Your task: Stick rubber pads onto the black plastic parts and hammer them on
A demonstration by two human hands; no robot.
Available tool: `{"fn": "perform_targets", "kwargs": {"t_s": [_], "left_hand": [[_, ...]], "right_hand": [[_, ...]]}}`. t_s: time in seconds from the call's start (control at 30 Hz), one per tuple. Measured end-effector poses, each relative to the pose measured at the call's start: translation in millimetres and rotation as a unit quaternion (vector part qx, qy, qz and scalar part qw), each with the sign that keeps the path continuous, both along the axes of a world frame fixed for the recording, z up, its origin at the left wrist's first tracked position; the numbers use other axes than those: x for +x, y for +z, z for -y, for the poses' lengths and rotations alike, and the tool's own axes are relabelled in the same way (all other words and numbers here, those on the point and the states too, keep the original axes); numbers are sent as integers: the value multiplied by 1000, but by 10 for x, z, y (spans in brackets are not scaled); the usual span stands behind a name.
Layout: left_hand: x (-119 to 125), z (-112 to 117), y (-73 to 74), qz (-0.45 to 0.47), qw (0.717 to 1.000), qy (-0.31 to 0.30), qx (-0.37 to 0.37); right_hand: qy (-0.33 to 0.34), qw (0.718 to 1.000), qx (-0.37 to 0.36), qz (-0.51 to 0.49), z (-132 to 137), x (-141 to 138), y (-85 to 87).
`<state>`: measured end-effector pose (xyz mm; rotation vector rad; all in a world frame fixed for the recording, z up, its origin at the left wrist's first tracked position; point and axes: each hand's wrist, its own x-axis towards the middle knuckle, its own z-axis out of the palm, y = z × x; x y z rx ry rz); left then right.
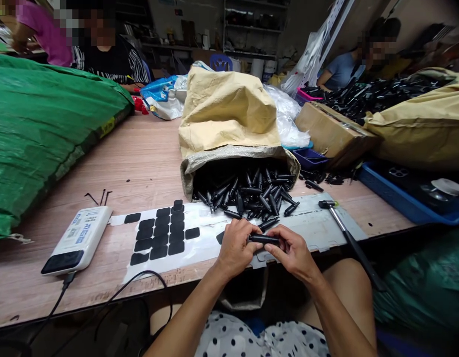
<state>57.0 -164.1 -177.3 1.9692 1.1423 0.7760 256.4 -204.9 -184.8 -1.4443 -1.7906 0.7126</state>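
Between my two hands lies a black pen-shaped cylindrical part, held level just over the table's front edge. My left hand is closed around its left end, and my right hand pinches its right end with thumb and fingers. Right behind them, many similar black parts spill from the mouth of a tan woven sack onto a white sheet. Left of my left hand, rows of black rounded-square pads lie on that sheet.
A white power bank with a black cable sits at the left. A hammer hangs over the front edge at right. Beyond are a green sack, a cardboard box and a blue tray. Other people sit farther back.
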Motion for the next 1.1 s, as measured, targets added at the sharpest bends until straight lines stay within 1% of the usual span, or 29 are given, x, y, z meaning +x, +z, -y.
{"fn": "perform_targets", "kwargs": {"t_s": [0.17, 0.27, 0.37, 0.43, 0.53, 0.63, 0.73, 0.83, 0.9, 0.97, 1.03, 1.1], "left_hand": [[5, -1, -8, 10, 1000, 9, -8], [10, 7, 0, 4, 1000, 12, -8], [13, 18, 7, 3, 1000, 5, -8], [10, 18, 9, 4, 1000, -8, -11], [-1, -2, 16, -1, 999, -37, -4], [-17, -3, 47, -12, 998, -60, 18], [-56, 110, 104, -14, 994, -87, 62], [-136, 396, 131, -4, 983, -168, 80], [-202, 643, 75, -23, 975, -214, 57], [-263, 865, -74, -79, 973, -218, 14], [-314, 1010, -303, -144, 972, -181, -42], [-357, 1061, -551, -196, 967, -129, -96]], "right_hand": [[2, 1000, 2, 10, 1, 8, -33], [7, 1000, -7, -11, 11, 6, -14], [2, 998, -6, -57, 25, 12, 15], [-9, 995, 6, -98, 37, 28, 2], [-44, 983, 34, -177, 60, 50, -86], [-80, 965, 70, -240, 81, 48, -191], [-97, 953, 87, -273, 91, 34, -238], [-99, 949, 78, -290, 92, 42, -241], [-95, 951, 71, -287, 88, 61, -245], [-92, 954, 65, -279, 82, 80, -255], [-91, 955, 65, -274, 77, 85, -266], [-89, 957, 67, -267, 80, 71, -267]]}}
